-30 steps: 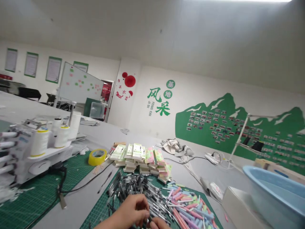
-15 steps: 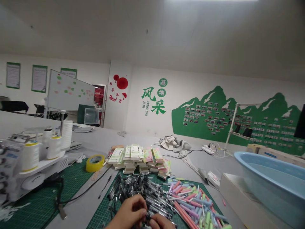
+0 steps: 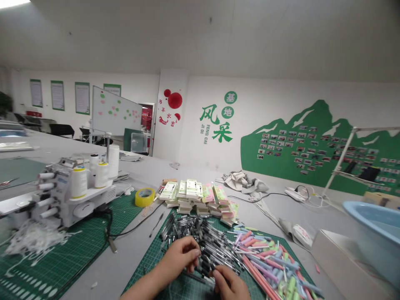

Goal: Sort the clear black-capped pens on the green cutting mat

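My left hand (image 3: 185,255) is over the front of a pile of black and clear pens (image 3: 215,241), fingers curled and thumb drawn in close to the forefinger. Just to the right and nearer to me, my right hand (image 3: 229,282) has its thumb and forefinger pinched together. Dark pen parts show between the two hands, but I cannot make out which piece either one grips. Pastel pink, blue, purple and green pens (image 3: 271,262) lie in a second pile to the right. Both piles rest on a green cutting mat (image 3: 143,271).
Small white, green and pink boxes (image 3: 193,189) are stacked behind the pens. Left are yellow tape (image 3: 145,197), a single pen (image 3: 156,225) and a sewing machine (image 3: 83,208) with thread cones. A blue basin (image 3: 371,233) and white box (image 3: 337,262) stand right; crumpled cloth (image 3: 240,182) lies behind.
The view has turned left and tipped downward, so more of the sewing machine and my forearm shows. My hands stay close together at the black pens, with slightly more space between them.
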The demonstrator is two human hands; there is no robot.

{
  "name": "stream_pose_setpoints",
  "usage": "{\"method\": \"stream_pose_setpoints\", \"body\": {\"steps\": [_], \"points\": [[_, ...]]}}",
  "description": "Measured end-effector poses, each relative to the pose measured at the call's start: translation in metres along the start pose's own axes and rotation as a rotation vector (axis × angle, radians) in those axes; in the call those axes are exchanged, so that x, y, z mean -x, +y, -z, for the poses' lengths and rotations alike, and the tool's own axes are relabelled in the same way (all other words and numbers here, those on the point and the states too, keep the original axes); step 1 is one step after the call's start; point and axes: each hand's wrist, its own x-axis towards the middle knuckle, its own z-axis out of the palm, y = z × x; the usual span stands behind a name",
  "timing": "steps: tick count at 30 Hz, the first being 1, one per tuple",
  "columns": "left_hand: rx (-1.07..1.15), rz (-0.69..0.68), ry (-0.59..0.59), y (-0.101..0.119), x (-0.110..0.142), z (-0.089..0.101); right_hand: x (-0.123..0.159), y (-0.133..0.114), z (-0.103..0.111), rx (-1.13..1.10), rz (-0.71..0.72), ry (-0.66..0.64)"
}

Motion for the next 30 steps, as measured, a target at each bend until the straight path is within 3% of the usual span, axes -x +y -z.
{"method": "stream_pose_setpoints", "body": {"steps": [5,14,23,26,30], "points": [[0.11,-0.003,-0.015,0.012,0.003,-0.002,0.001,-0.004,0.003,-0.013,-0.031,-0.012],[0.625,-0.005,0.073,0.017,0.002,0.005,0.009,-0.037,0.017,0.008,-0.044,-0.004],[0.734,-0.004,0.105,0.019,-0.021,0.012,0.008,-0.034,0.016,0.003,-0.071,-0.032],[0.787,-0.06,0.087,0.038,-0.026,0.016,0.008,-0.033,0.016,0.004,-0.071,-0.023],[0.776,-0.199,0.009,0.086,-0.019,0.022,0.009,-0.037,0.018,0.0,-0.078,-0.013]]}}
